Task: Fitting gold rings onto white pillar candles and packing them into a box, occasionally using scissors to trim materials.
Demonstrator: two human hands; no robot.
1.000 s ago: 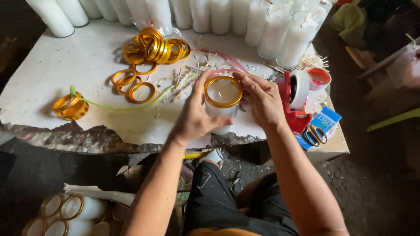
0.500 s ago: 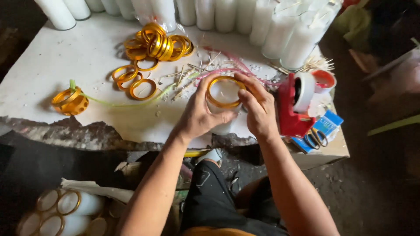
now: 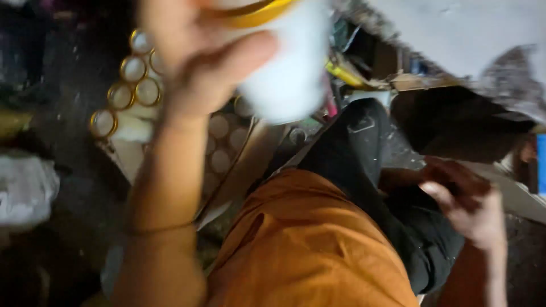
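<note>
My left hand (image 3: 205, 62) is raised close to the camera and grips a white candle (image 3: 287, 74) with a gold band (image 3: 256, 14) round its top. The picture is blurred by motion. My right hand (image 3: 469, 207) hangs low at the right above my knee, fingers loosely curled, with nothing visible in it. Below the left hand, on the floor, lie several white candles with gold rims (image 3: 122, 94) side by side.
My orange shirt (image 3: 307, 250) and dark trousers (image 3: 375, 170) fill the middle. The white table's broken edge (image 3: 455, 51) runs across the upper right. A white bundle (image 3: 25, 190) lies at the far left on the dark floor.
The view has swung down and left, away from the tabletop. My left hand has carried the gold-banded candle off the table towards the floor side; my right hand has let go and dropped.
</note>
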